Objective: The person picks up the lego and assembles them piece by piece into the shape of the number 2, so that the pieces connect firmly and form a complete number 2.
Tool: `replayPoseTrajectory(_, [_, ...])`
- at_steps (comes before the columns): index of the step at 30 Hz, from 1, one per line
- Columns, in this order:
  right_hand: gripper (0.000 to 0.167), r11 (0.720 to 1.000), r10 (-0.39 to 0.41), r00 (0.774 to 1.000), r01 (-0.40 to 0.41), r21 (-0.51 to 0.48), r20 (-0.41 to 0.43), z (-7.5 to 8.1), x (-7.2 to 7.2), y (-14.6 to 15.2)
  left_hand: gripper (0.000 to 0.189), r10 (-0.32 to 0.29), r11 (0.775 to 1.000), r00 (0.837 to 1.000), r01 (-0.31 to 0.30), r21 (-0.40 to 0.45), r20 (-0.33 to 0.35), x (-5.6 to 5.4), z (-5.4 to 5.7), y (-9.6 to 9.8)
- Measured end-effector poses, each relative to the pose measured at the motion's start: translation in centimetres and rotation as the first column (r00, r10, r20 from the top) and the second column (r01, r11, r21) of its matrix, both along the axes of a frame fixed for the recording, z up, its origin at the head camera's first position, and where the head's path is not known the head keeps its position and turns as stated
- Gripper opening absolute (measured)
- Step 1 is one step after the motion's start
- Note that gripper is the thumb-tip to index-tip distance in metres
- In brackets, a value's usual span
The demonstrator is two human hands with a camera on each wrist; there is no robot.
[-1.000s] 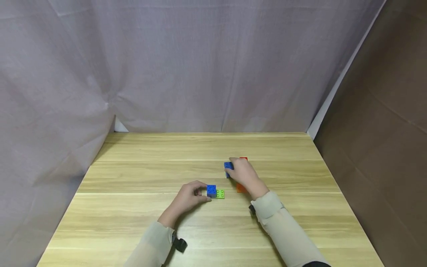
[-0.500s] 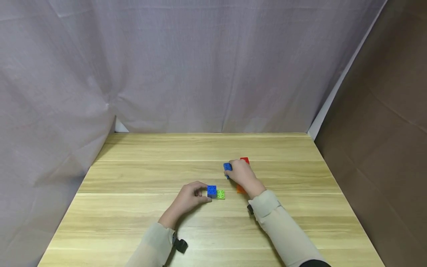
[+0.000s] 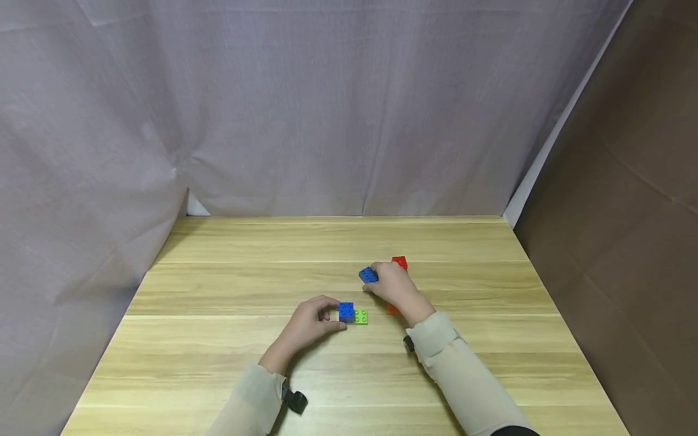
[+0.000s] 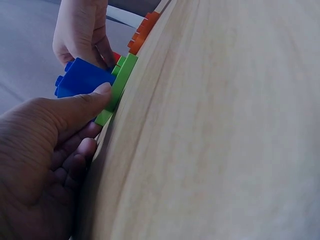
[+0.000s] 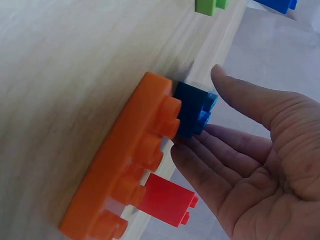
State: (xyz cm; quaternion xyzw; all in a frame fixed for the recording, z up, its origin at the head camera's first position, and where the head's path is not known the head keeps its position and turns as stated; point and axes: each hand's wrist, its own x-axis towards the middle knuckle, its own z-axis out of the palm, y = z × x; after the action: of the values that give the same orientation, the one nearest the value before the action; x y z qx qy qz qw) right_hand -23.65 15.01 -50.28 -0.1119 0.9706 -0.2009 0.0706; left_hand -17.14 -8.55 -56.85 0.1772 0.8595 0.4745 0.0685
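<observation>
In the head view, my left hand (image 3: 306, 325) holds a square blue toy brick (image 3: 346, 312) between thumb and fingers. This brick sits on one end of a flat light-green brick (image 3: 360, 317), whose other studs show. The left wrist view has my thumb on the side where the blue brick (image 4: 85, 79) meets the green one (image 4: 120, 90). Farther back, my right hand (image 3: 397, 284) has its thumb and fingers around a second blue brick (image 3: 368, 275), which stands at an angle. The right wrist view shows fingers against that brick (image 5: 192, 110); thumb contact is unclear.
A long orange brick (image 5: 117, 160) lies beneath the right wrist, mostly hidden in the head view. Just beyond the right hand is a red brick (image 3: 400, 262). The wooden table (image 3: 262, 242) ends at a grey curtain (image 3: 349, 121) behind; a brown one (image 3: 616, 218) hangs at right.
The farther blue brick has turned and shifted slightly left with the right hand's fingers, so more of its top shows. More of the red brick is exposed. My left hand stays put.
</observation>
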Motion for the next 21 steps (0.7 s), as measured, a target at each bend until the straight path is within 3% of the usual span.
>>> replayPoseTrajectory(8, [0.044, 1.000, 0.028, 0.998, -0.029, -0.011, -0.050, -0.40, 0.11, 0.23, 0.046, -0.004, 1.000, 1.000, 0.004, 0.005, -0.011, 0.01, -0.06, 0.01])
replayPoseTrajectory(21, [0.040, 0.999, 0.037, 0.998, -0.037, 0.011, -0.050, -0.75, 0.42, 0.23, 0.042, -0.011, 0.999, 1.000, 0.011, 0.030, -0.018, 0.07, 0.05, -0.04])
